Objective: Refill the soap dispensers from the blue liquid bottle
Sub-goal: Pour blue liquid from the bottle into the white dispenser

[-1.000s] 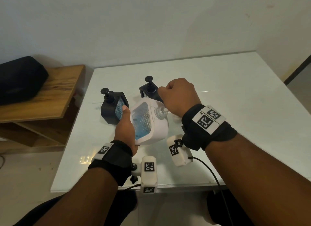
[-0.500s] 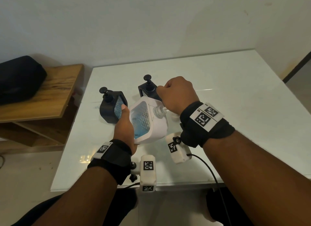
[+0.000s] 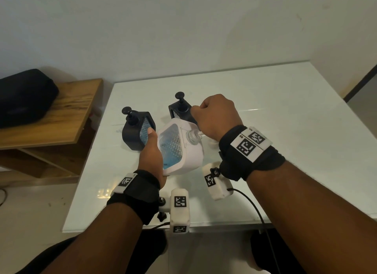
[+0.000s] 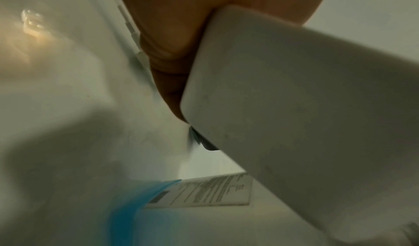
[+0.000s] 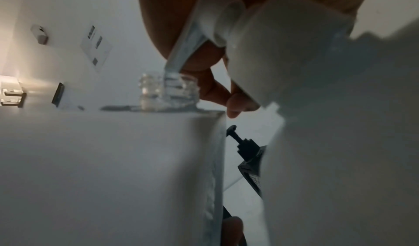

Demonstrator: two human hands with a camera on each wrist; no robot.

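A white soap dispenser (image 3: 183, 151) with a little blue liquid low in its window is tilted toward me above the table. My left hand (image 3: 152, 149) grips its left side, thumb up along the window; the left wrist view shows its white base (image 4: 294, 106) against my palm. My right hand (image 3: 214, 114) is curled round the white pump head (image 5: 283, 40). The pump's tube (image 5: 183, 44) runs down into the dispenser's clear threaded neck (image 3: 191, 138). Two black dispensers stand behind, one at the left (image 3: 136, 131) and one at the centre (image 3: 180, 110). No separate blue bottle shows.
The white glass table (image 3: 285, 121) reaches to the wall, with its front edge near my wrists. A wooden side shelf (image 3: 51, 121) with a black bag (image 3: 22, 96) stands to the left. A cable (image 3: 257, 208) trails from my right wrist camera.
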